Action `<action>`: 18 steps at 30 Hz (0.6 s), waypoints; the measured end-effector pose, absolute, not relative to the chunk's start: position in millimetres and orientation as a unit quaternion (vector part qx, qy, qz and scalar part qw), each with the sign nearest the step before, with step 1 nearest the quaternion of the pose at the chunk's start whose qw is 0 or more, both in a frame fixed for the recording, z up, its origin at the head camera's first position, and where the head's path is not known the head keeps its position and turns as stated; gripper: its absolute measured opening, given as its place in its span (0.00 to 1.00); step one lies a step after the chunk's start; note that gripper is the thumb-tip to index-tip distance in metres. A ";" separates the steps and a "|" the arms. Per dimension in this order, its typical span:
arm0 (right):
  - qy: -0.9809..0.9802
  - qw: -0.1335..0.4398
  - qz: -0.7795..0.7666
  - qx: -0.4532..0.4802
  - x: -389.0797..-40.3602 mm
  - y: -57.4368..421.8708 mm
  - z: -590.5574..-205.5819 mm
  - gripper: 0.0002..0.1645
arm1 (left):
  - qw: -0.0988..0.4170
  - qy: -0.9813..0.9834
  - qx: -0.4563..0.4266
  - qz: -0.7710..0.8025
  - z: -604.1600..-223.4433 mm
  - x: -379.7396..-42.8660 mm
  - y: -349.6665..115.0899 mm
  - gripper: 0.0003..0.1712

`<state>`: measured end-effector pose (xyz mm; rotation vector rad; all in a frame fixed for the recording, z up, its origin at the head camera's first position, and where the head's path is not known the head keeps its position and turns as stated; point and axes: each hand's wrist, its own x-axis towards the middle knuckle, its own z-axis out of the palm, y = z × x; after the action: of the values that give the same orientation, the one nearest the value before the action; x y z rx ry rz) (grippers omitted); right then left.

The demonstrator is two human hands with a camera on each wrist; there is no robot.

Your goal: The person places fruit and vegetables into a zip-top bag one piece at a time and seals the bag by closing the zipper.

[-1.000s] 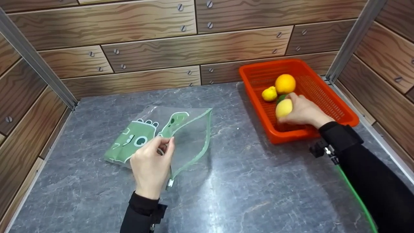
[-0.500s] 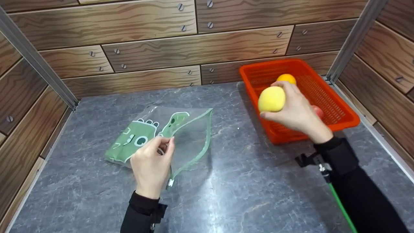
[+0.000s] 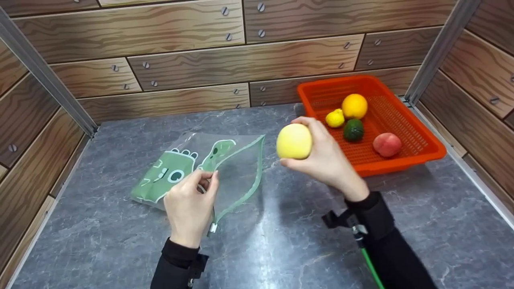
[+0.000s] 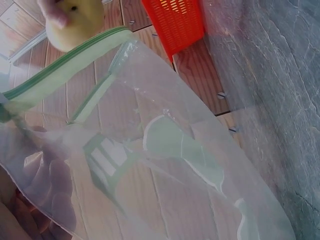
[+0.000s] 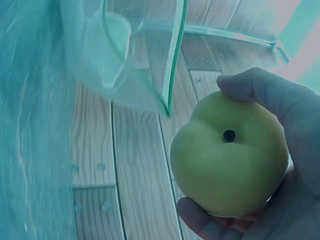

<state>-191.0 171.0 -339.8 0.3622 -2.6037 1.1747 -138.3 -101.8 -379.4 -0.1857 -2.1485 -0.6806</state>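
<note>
My left hand [image 3: 188, 208] pinches the upper edge of a clear zip bag [image 3: 237, 176] with green cartoon prints, a green zip strip and a white slider. The bag's mouth gapes toward the right. My right hand [image 3: 329, 160] grips a yellow apple [image 3: 294, 141] in the air, between the bag's mouth and the basket. In the right wrist view, thumb and fingers wrap opposite sides of the apple [image 5: 225, 165], whose dark stem hole shows. The left wrist view looks through the clear plastic [image 4: 150, 125], with the apple [image 4: 80, 22] just beyond the zip strip.
At the right stands a red plastic basket [image 3: 417, 124]. In it lie an orange [image 3: 354, 106], a small lemon [image 3: 335, 118], a dark green avocado [image 3: 353, 130] and a peach [image 3: 387, 144]. Wood-patterned walls enclose the grey marbled table [image 3: 297, 249].
My right hand has lifted the yellow apple out of the basket and carried it left toward the bag. The left hand and the bag stay nearly still.
</note>
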 end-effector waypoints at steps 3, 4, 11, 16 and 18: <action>-0.895 0.126 0.408 0.126 -186.8 163.5 -345.6 0.51 | 0.423 -0.860 -0.075 -0.275 -380.6 -138.3 -98.9 0.08; -0.896 0.125 0.407 0.125 -186.0 162.0 -347.5 0.51 | 0.421 -0.861 -0.076 -0.276 -380.9 -138.4 -97.7 0.08; -0.905 0.123 0.387 0.131 -184.4 151.2 -357.6 0.49 | 0.423 -0.860 -0.075 -0.277 -380.7 -138.3 -95.6 0.08; -0.903 0.120 0.387 0.141 -179.6 141.5 -360.3 0.49 | 0.426 -0.859 -0.076 -0.273 -380.6 -138.5 -98.1 0.07; -0.900 0.123 0.391 0.147 -177.4 137.2 -360.4 0.50 | 0.427 -0.859 -0.077 -0.273 -381.1 -138.4 -98.9 0.07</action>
<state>-177.4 137.2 -360.4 0.4275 -2.6266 1.1409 -138.4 -98.9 -381.1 -0.1928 -2.1451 -0.6825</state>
